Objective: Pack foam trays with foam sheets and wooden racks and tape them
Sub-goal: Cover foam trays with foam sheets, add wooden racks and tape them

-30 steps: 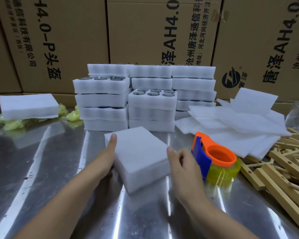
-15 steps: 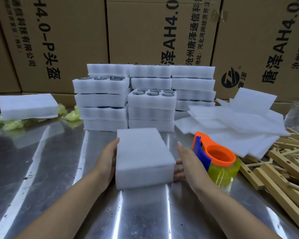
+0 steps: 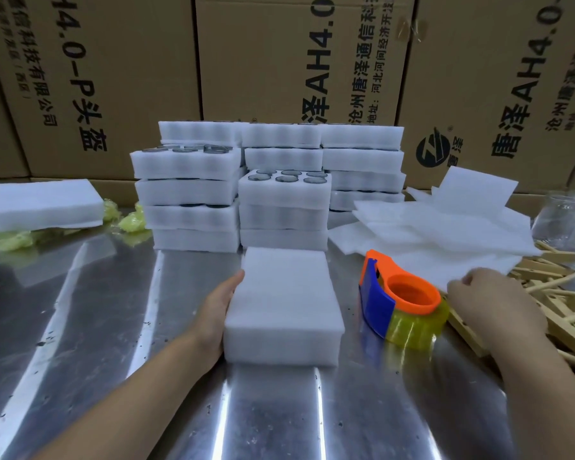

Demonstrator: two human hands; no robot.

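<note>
Lying flat in the lower centre of the frame, the foam tray (image 3: 284,307) is set on the bench (image 3: 80,327) just in front of the stacks of trays (image 3: 279,200), and the tape dispenser (image 3: 402,303) is kept near it on the right. It is judged that the tray is placed there so that it can be packed and taped without being carried.

The left hand (image 3: 218,313) is laid against the left side wall of the tray, probably to stop it from sliding on the smooth metal. Its grip is open: the fingers are straight, the palm touches the foam, and nothing is enclosed.

The right hand (image 3: 488,300) is seen at the right of the frame, at the near edge of the foam sheets (image 3: 439,227) and beside the wooden racks (image 3: 561,303). Its fingers are curled, but the hand is blurred, so it cannot be told whether a sheet is pinched or nothing is held.
</note>
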